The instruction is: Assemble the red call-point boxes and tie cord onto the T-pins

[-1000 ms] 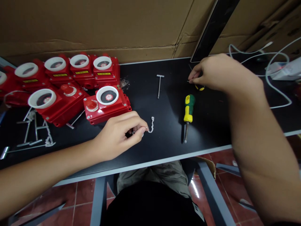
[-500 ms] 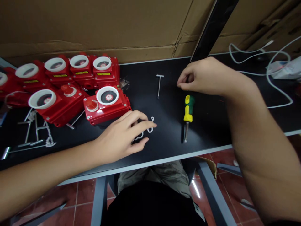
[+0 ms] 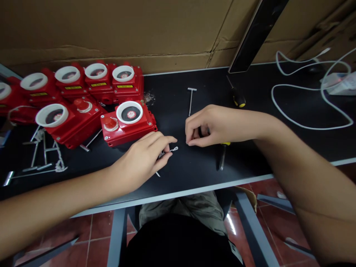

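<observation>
My left hand [image 3: 147, 157] is over the black table in front of the nearest red box [image 3: 129, 124], its fingers closed on a thin white cord [image 3: 174, 149] whose looped end sticks out past the fingertips. To its right, my right hand [image 3: 204, 128] has thumb and fingertips pressed together; whatever is between them is too small to name. Below that hand lies a yellow-green screwdriver [image 3: 223, 157], its handle mostly hidden by the hand. A metal T-shaped bar [image 3: 191, 100] lies just behind the right hand's fingers.
Several red boxes with white rings [image 3: 97, 79] crowd the back left. T-bars with cord [image 3: 44, 152] lie at the left. A black-yellow screwdriver [image 3: 237, 98] and a white cable [image 3: 294, 122] are at the right. Cardboard [image 3: 116, 29] stands behind.
My right hand has moved left and toward me, over the screwdriver handle, uncovering the black-yellow screwdriver. My left fingers have closed on the cord and lifted it.
</observation>
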A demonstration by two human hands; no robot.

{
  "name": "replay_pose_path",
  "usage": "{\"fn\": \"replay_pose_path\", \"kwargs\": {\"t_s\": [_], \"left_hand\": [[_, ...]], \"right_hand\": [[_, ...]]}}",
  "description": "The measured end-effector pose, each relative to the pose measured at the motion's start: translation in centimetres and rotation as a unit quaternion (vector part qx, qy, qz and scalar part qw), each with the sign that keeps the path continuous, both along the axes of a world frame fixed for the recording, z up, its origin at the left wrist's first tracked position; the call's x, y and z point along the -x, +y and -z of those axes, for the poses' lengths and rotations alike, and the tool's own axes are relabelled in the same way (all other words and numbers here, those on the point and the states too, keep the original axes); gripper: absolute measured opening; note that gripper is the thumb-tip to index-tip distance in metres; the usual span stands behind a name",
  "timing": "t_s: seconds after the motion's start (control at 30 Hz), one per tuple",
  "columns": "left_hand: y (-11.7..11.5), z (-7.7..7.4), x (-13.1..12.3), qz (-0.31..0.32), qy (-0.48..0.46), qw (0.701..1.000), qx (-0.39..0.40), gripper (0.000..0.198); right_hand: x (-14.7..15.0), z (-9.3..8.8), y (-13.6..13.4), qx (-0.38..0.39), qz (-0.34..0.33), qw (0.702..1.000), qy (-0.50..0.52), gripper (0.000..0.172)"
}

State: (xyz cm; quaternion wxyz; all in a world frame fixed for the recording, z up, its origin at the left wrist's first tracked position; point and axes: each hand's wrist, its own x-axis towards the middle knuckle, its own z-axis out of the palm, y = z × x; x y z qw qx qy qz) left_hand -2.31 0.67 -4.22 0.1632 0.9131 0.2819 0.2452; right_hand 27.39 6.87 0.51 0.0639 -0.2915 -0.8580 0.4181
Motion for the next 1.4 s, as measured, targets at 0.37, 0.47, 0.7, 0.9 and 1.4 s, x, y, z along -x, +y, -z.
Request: {"fn": "replay_pose_path", "kwargs": {"t_s": [0.37, 0.47, 0.7, 0.9, 1.4], "left_hand": [[-0.1, -0.4, -0.2, -0.013, -0.022, 0.998, 0.052, 0.015], [-0.2, -0.9, -0.5, -0.027, -0.083, 0.99, 0.109, 0.015], [-0.4, -1.2, -1.1, -0.031, -0.27, 0.916, 0.297, 0.015], [0.2, -1.3, -1.2, -0.019, -0.351, 0.877, 0.327, 0.013], [0.9, -1.5, -0.6, 0.006, -0.318, 0.906, 0.279, 0.017]], "right_hand": [[0.4, 0.5, 0.0, 0.019, 0.017, 1.0, 0.019, 0.019], [0.7, 0.0, -0.4, 0.056, 0.04, 0.997, 0.036, 0.023], [1.8, -1.2, -2.5, 0.163, 0.125, 0.963, 0.176, 0.016], [3.1, -1.2, -3.8, 0.218, 0.152, 0.931, 0.252, 0.014], [4.5, -1.2, -5.5, 0.171, 0.204, 0.92, 0.288, 0.024]]}}
